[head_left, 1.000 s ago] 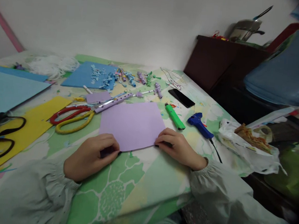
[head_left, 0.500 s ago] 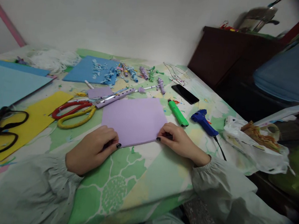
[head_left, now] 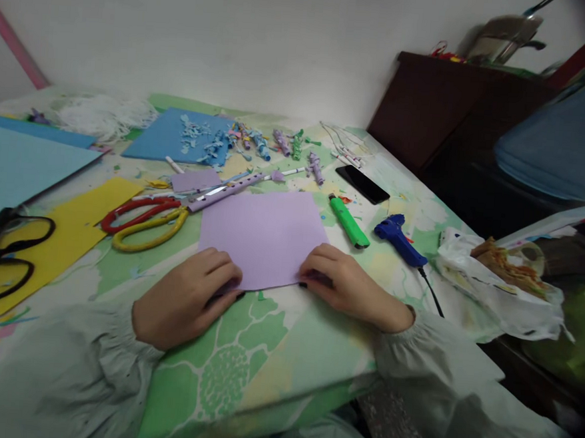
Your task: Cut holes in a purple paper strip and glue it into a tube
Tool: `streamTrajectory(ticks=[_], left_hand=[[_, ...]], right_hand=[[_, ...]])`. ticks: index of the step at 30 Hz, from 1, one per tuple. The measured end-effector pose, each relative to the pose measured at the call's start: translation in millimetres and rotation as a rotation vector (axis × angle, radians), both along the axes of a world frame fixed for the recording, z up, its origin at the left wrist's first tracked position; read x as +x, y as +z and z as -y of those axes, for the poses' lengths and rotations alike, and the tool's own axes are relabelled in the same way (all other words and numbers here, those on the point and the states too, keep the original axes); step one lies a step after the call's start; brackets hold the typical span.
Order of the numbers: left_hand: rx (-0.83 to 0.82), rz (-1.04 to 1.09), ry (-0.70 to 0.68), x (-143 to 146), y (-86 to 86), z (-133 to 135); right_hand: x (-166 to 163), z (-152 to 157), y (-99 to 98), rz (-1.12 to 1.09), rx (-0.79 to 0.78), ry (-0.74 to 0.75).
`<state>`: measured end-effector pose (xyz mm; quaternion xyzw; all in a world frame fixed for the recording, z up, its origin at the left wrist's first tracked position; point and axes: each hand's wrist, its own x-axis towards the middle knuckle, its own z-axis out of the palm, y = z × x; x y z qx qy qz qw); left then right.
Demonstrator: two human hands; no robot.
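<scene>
A sheet of purple paper [head_left: 266, 234] lies flat in front of me on the flowered tablecloth. My left hand [head_left: 191, 295] is closed on its near left corner, fingers on top and thumb at the near edge. At the near right corner, my right hand [head_left: 348, 283] pinches the same sheet, the thumb partly under the curled fingers. Scissors [head_left: 147, 221] with one red and one yellow handle rest left of the sheet, blades toward its far edge. A green utility knife [head_left: 348, 221] and a blue glue gun [head_left: 400, 240] lie to the right.
Black glasses [head_left: 12, 259] sit on yellow paper [head_left: 78, 231] at the left. Blue sheets [head_left: 152, 139] with paper scraps and several small curled paper pieces are at the back. A black phone [head_left: 362, 184] and a white plastic bag [head_left: 497, 293] are on the right.
Both hands have shifted slightly along the near edge; the right hand has moved a little left and down, the left slightly right. The sheet has barely moved.
</scene>
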<state>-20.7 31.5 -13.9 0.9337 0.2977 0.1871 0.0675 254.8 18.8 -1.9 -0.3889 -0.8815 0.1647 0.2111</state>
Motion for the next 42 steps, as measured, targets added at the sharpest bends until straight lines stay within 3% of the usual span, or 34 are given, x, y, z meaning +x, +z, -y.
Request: streamTrajectory(ticks=[7,12,16,20,21,23,25,26,27,30,31,33,35,37,39,42], left_hand=[[0.277,0.049,-0.030,7,-1.8,2],[0.396,0.003,-0.256,12,-5.2,13],[0.182,-0.058,-0.234,16,1.7,32],[-0.493,0.206,-0.484,8,14.7,43],[-0.607,0.306,-0.487,6,15.6,43],[-0.571,0.417,-0.318,2,13.6,38],[-0.346,0.312,-0.092,1,9.2,34],[-0.267,0.232,-0.057,2,7.3,33],[-0.248,0.169,-0.097,3,6.2,34],[-0.451,0.180,-0.516,8,8.2,44],[-0.516,0.221,-0.591,9,10.0,47],[-0.462,0.295,-0.465,9,13.0,48],[-0.144,0.331,-0.147,7,13.2,41],[0.161,0.285,0.056,6,10.0,27],[0.264,0.196,0.116,5,5.3,14],[0.173,0.118,0.103,5,0.3,2]], right_hand=[[-35,-4,-5.3,0.284,0.303,0.127],[-38,-14,-10.1,0.188,0.218,0.069],[-33,-15,-9.4,0.107,0.116,0.012],[-31,-15,-8.4,0.079,0.091,0.017],[-31,-15,-8.6,0.069,0.082,0.020],[-32,-15,-9.4,0.055,0.070,0.024],[-32,-15,-10.3,0.052,0.068,0.018],[-32,-15,-10.6,0.052,0.070,0.014],[-32,-15,-10.7,0.053,0.071,0.012],[-31,-14,-10.1,0.059,0.073,0.032],[-31,-14,-9.7,0.066,0.075,0.044],[-30,-13,-8.9,0.091,0.090,0.067],[-30,-12,-8.3,0.135,0.124,0.090],[-32,-11,-8.0,0.201,0.172,0.107],[-34,-10,-7.9,0.273,0.216,0.109],[-37,-9,-8.4,0.335,0.238,0.071]])
